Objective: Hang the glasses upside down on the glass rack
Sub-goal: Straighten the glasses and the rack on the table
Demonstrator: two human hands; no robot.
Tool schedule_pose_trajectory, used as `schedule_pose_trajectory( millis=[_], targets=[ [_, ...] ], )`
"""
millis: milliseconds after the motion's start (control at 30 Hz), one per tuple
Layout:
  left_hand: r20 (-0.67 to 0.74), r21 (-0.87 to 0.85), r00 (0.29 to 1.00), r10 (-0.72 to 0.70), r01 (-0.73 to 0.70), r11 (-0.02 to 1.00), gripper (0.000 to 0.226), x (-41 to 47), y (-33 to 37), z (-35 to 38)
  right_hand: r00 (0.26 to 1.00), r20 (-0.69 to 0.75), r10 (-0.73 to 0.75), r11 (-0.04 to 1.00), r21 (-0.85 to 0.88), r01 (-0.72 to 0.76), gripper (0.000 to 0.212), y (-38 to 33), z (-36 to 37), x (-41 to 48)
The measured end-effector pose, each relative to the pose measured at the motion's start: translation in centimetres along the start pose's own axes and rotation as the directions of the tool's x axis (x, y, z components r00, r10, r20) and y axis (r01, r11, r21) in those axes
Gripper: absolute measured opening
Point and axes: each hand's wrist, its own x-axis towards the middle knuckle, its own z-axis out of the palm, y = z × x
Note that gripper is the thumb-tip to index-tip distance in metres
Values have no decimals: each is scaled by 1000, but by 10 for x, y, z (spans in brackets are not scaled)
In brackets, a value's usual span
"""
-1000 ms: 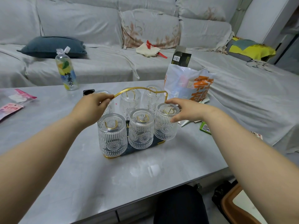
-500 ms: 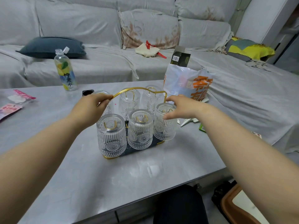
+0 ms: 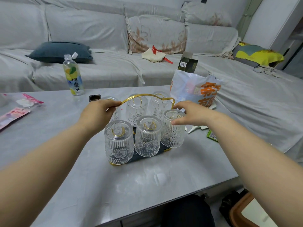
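Note:
A gold wire glass rack with a dark tray base stands mid-table. Several ribbed clear glasses hang on it upside down: three in the front row and three behind, the middle one and the right one plain to see. My left hand grips the left end of the rack's gold handle and hides most of the back left glass. My right hand rests on the top rim of the front right glass, thumb against its side.
On the grey table stand a lemon water bottle at the back left, pink packets at the left edge and a white plastic bag with a dark box behind the rack. A grey sofa runs along the back.
My right hand has shifted slightly over the front right glass, its fingers now draped across the top. My left hand keeps its hold on the handle. The view has tilted a little.

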Motion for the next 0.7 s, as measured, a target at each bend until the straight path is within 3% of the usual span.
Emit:
schedule_pose_trajectory(
  millis=[267,500,700],
  targets=[
    [-18,-5,999,43,-43,999,20,1,-1,-1,1000,-29,-9,988,151,13,65,4,-4,5],
    [-91,-51,995,-46,42,998,19,-1,-12,0,977,-210,42,964,265,16,39,-8,-41,41],
    [-55,-80,998,-27,22,997,18,3,-19,1,995,63,74,992,100,-80,44,-31,-43,96]
  ],
)
